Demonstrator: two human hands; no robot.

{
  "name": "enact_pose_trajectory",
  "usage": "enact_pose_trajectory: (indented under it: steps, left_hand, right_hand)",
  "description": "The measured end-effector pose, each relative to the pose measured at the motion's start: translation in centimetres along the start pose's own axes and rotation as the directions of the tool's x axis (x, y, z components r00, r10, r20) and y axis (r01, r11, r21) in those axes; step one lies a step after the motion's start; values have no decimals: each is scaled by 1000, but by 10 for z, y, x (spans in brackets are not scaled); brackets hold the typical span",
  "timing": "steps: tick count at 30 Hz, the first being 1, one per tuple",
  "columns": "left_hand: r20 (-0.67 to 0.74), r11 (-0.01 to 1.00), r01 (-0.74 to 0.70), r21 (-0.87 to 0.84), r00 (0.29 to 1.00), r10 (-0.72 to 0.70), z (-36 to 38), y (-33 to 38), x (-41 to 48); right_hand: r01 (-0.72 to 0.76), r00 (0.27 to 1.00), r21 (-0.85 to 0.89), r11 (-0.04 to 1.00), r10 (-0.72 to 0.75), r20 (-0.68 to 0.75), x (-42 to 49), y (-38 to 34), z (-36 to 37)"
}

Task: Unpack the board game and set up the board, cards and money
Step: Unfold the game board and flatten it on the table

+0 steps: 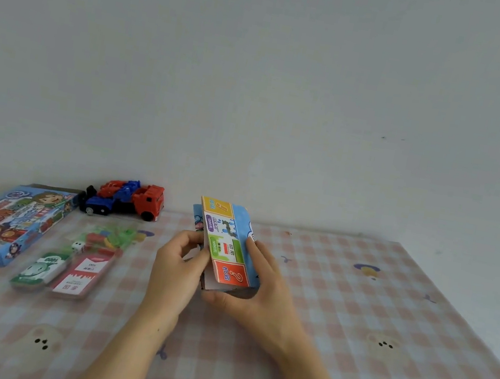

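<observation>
I hold the folded paper game board [226,245] above the middle of the table, its coloured squares facing me. My left hand [177,271] pinches its left edge. My right hand [261,290] grips its right side and underside. The blue game box [2,220] lies flat at the far left. Beside it lie a clear bag of plastic pieces and a die [102,235], a green money pack marked 1000 [40,268] and a red-and-white pack marked 500 [84,274].
A red and blue toy truck [127,200] stands at the back by the white wall. The pink checked tablecloth [368,325] covers the table, whose right edge runs diagonally at the far right.
</observation>
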State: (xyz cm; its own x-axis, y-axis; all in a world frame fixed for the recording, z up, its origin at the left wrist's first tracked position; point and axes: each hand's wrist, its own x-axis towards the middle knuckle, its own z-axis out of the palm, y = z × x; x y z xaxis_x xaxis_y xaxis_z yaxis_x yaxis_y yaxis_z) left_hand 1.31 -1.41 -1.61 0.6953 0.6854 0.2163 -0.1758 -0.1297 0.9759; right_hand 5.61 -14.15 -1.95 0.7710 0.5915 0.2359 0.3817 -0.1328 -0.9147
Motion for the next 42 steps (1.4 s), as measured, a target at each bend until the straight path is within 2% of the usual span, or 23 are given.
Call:
enact_pose_trajectory:
  steps: [6, 10, 16, 22, 24, 26, 28, 31, 36, 38, 40, 42]
  left_hand:
    - [46, 996, 65, -69, 997, -62, 0, -3, 2]
    - [24, 999, 12, -33, 1000, -11, -1, -3, 2]
    - [-28, 992, -91, 86, 995, 94, -4, -6, 1]
    - [-128, 925, -175, 338, 965, 229, 0, 15, 0]
    - [-92, 936, -179, 305, 972, 216, 2, 30, 1]
    - [-64, 978, -121, 169, 989, 133, 3, 46, 3]
    - [-93, 993, -99, 72, 990, 105, 1, 61, 4]
    - [-146, 978, -158, 134, 973, 177, -5, 77, 4]
    - [-205, 927, -228, 297, 933, 295, -14, 88, 0]
    - [-209, 877, -271, 397, 904, 374, -15, 93, -6]
    - [-175, 782, -320, 535, 863, 473, -12, 100, -13]
    - [-52, 624, -409, 666, 809, 586, -7, 104, -17]
  right_hand:
    - [-35, 990, 148, 988, 55, -132, 2, -1, -6]
    - [-82, 956, 103, 991, 107, -272, 7, 9, -11]
    - [-58, 901, 179, 982, 129, -415, 9, 7, -13]
    - [-35, 853, 154, 987, 110, -511, 9, -12, -28]
    - [-31, 827, 107, 994, 86, -556, 10, -19, -38]
    - [-42, 803, 62, 997, 71, -591, 10, -27, -48]
    - [-49, 777, 34, 998, 60, -626, 9, -35, -59]
    - [-18, 739, 40, 999, 40, -673, 5, -45, -72]
    - [53, 674, 51, 997, 3, -739, -10, -64, -92]
    - [93, 659, 49, 994, -25, -752, -15, -70, -96]
    - [110, 661, 9, 994, -66, -748, -19, -78, -98]
    - [117, 679, -21, 993, -95, -728, -21, -84, -98]
